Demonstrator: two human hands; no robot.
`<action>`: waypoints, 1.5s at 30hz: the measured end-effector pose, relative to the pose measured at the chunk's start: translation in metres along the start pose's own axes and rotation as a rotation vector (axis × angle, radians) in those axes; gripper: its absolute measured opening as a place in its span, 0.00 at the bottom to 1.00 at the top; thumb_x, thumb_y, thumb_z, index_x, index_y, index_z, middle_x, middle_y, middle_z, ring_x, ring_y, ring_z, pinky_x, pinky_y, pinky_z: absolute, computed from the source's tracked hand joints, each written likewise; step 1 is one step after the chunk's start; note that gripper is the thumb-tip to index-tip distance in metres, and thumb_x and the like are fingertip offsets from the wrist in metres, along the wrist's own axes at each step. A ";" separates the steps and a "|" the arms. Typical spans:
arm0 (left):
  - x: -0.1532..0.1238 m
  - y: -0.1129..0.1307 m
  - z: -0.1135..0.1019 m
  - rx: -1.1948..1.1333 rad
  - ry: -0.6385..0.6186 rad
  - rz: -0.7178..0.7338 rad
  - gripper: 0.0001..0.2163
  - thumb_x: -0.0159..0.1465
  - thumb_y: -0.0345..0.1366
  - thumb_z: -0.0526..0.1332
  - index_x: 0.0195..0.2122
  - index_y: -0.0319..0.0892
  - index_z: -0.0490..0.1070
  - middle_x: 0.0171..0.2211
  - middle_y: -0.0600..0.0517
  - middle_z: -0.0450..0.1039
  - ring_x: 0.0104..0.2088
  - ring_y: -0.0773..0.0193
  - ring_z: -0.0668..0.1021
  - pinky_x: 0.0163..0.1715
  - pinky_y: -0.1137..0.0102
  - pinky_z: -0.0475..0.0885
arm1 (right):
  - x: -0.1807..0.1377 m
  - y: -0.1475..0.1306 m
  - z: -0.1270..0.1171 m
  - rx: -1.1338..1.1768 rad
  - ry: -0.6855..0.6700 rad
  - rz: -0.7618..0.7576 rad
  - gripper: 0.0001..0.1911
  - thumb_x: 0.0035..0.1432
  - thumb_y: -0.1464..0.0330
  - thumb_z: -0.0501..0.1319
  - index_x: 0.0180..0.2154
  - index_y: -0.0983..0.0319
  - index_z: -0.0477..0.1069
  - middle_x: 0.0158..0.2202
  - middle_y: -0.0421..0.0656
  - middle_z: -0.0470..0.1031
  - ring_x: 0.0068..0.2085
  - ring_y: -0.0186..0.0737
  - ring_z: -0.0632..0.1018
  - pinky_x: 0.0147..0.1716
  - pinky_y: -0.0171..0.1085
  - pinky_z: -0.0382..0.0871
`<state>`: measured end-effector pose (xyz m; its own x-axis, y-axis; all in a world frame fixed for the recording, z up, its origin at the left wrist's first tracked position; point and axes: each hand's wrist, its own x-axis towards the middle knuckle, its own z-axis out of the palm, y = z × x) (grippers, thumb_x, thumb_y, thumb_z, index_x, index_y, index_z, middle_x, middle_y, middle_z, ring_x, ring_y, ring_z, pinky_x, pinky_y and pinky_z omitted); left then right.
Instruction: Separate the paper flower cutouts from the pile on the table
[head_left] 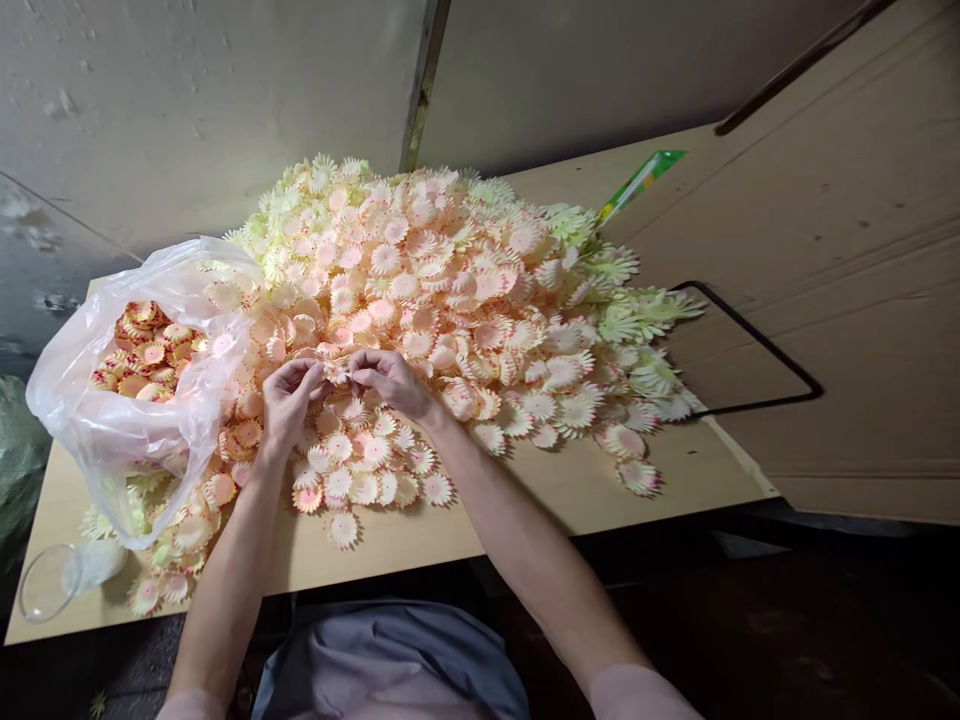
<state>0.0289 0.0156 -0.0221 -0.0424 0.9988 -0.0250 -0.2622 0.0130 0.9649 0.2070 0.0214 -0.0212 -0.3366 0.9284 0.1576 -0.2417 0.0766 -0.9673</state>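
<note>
A big heap of small paper-like flower pieces [450, 290], pink, cream and pale green, covers the wooden table [570, 490]. Over the heap's near side my left hand [287, 398] and my right hand [390, 380] meet, fingers curled, both pinching one small pink flower piece [337, 372] between their fingertips. More loose flower pieces lie flat on the table just under my hands. To the left stands an open clear plastic bag [127, 420] holding orange-pink flower pieces.
A clear plastic cup [52, 580] lies at the table's front left corner. Cardboard sheets [862, 300] lean at the right, with a black wire frame [757, 345] and a green strip [641, 182]. A grey wall stands behind.
</note>
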 end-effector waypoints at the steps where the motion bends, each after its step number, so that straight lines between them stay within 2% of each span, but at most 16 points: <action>1: 0.001 0.000 0.001 -0.029 0.008 0.005 0.14 0.51 0.42 0.74 0.32 0.39 0.76 0.29 0.54 0.75 0.28 0.70 0.79 0.31 0.75 0.78 | 0.000 -0.001 0.000 0.042 -0.012 0.005 0.06 0.55 0.66 0.61 0.29 0.63 0.71 0.26 0.38 0.71 0.28 0.32 0.72 0.32 0.34 0.65; 7: 0.004 0.001 0.005 -0.141 0.038 -0.007 0.16 0.47 0.41 0.76 0.30 0.38 0.74 0.27 0.55 0.73 0.26 0.72 0.77 0.28 0.77 0.77 | 0.001 -0.002 0.000 0.304 -0.011 0.066 0.06 0.48 0.67 0.64 0.26 0.62 0.70 0.26 0.38 0.72 0.28 0.34 0.72 0.32 0.35 0.67; 10: 0.003 0.000 0.006 -0.178 0.039 -0.034 0.18 0.45 0.42 0.77 0.30 0.39 0.73 0.28 0.56 0.72 0.28 0.71 0.77 0.29 0.76 0.78 | 0.001 0.000 -0.001 0.363 -0.018 0.066 0.05 0.47 0.67 0.63 0.26 0.62 0.70 0.27 0.39 0.72 0.29 0.35 0.73 0.32 0.36 0.67; 14: 0.001 -0.001 0.005 -0.109 0.022 0.037 0.14 0.52 0.41 0.73 0.32 0.40 0.73 0.32 0.56 0.70 0.30 0.73 0.75 0.31 0.77 0.78 | 0.001 0.003 -0.003 0.208 -0.030 0.031 0.05 0.50 0.67 0.61 0.25 0.62 0.71 0.24 0.39 0.72 0.28 0.35 0.72 0.33 0.36 0.66; 18: 0.000 0.000 0.000 -0.002 0.052 0.171 0.10 0.56 0.37 0.69 0.38 0.45 0.73 0.35 0.55 0.71 0.30 0.73 0.74 0.29 0.78 0.77 | 0.001 0.004 -0.002 0.090 0.036 0.008 0.06 0.52 0.67 0.61 0.26 0.63 0.72 0.24 0.38 0.72 0.27 0.33 0.72 0.32 0.35 0.65; 22: 0.000 0.000 -0.003 0.163 0.028 0.241 0.05 0.59 0.36 0.65 0.32 0.41 0.77 0.36 0.50 0.74 0.35 0.66 0.77 0.30 0.75 0.77 | 0.001 0.003 0.001 0.048 0.044 0.032 0.06 0.52 0.66 0.63 0.28 0.62 0.72 0.26 0.37 0.72 0.27 0.33 0.72 0.31 0.34 0.66; 27: -0.002 0.001 0.001 0.307 0.072 0.379 0.08 0.53 0.36 0.71 0.33 0.40 0.78 0.34 0.50 0.76 0.35 0.65 0.79 0.37 0.73 0.75 | -0.001 -0.004 0.005 -0.039 0.002 0.041 0.09 0.53 0.63 0.63 0.29 0.63 0.72 0.27 0.39 0.71 0.29 0.33 0.71 0.31 0.34 0.66; 31: -0.002 0.001 0.002 0.345 0.037 0.435 0.11 0.51 0.36 0.74 0.32 0.40 0.76 0.32 0.50 0.76 0.34 0.67 0.78 0.34 0.74 0.74 | -0.003 -0.005 0.008 -0.096 0.001 0.031 0.16 0.56 0.56 0.64 0.30 0.63 0.71 0.27 0.39 0.70 0.28 0.32 0.70 0.28 0.33 0.64; 35: -0.002 0.001 0.001 0.287 -0.007 0.409 0.08 0.54 0.36 0.71 0.32 0.39 0.76 0.33 0.50 0.75 0.34 0.67 0.79 0.36 0.73 0.75 | -0.002 0.000 0.011 -0.166 0.079 0.047 0.18 0.51 0.54 0.69 0.28 0.62 0.69 0.24 0.36 0.68 0.25 0.31 0.68 0.23 0.32 0.61; 38: -0.001 0.000 0.002 0.197 0.014 0.326 0.09 0.54 0.36 0.71 0.33 0.40 0.74 0.32 0.52 0.75 0.34 0.67 0.79 0.38 0.71 0.76 | -0.001 0.004 0.011 -0.153 0.046 0.031 0.17 0.53 0.54 0.67 0.28 0.62 0.70 0.24 0.37 0.70 0.24 0.31 0.70 0.22 0.32 0.64; 42: -0.001 -0.002 0.006 0.176 0.093 0.287 0.13 0.52 0.35 0.72 0.33 0.41 0.68 0.32 0.56 0.71 0.28 0.73 0.75 0.30 0.78 0.73 | -0.002 0.005 0.010 -0.125 -0.001 0.035 0.16 0.55 0.56 0.66 0.28 0.62 0.71 0.25 0.39 0.74 0.27 0.34 0.75 0.27 0.34 0.70; 45: 0.000 -0.002 0.007 0.160 0.124 0.279 0.16 0.50 0.34 0.72 0.34 0.42 0.65 0.32 0.58 0.66 0.24 0.77 0.70 0.24 0.82 0.69 | -0.003 0.002 0.010 -0.174 0.000 0.030 0.14 0.56 0.58 0.66 0.28 0.63 0.71 0.26 0.39 0.74 0.28 0.34 0.76 0.30 0.34 0.71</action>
<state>0.0359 0.0158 -0.0228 -0.2107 0.9517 0.2232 -0.0701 -0.2424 0.9676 0.1985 0.0150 -0.0214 -0.3408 0.9313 0.1285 -0.0707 0.1109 -0.9913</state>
